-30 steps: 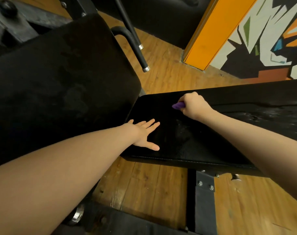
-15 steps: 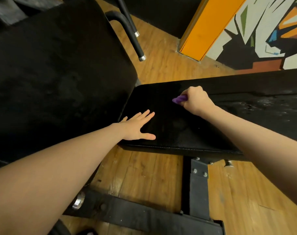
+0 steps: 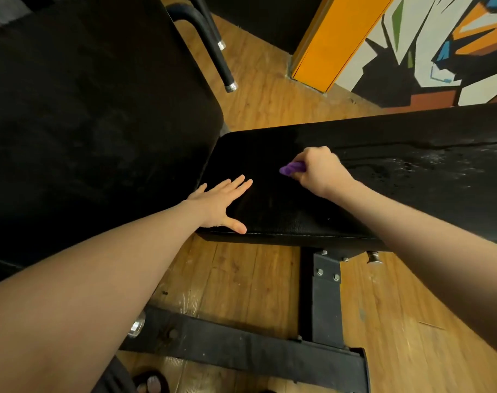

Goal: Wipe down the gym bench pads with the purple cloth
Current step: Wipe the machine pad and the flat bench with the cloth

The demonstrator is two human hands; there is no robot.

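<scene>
A black bench pad [image 3: 284, 211] lies flat across the middle, its right part scuffed and cracked. My right hand [image 3: 319, 173] grips the bunched purple cloth [image 3: 291, 168] and holds it down on the pad; only a small end of the cloth shows past my fingers. My left hand [image 3: 223, 204] rests flat on the pad's near left corner, fingers straight and spread, thumb along the front edge. A second, larger black pad [image 3: 85, 117] rises tilted at the left.
The black steel bench frame [image 3: 325, 296] and its floor bar [image 3: 241, 350] stand on the wooden floor below the pad. Black handle bars [image 3: 221, 61] with chrome tips hang at the top. An orange pillar [image 3: 332, 41] and a painted wall are at the back right.
The view has tilted down, showing more of the frame and floor. My right hand with the cloth has slid slightly toward me on the pad. My left hand stays flat at the corner.
</scene>
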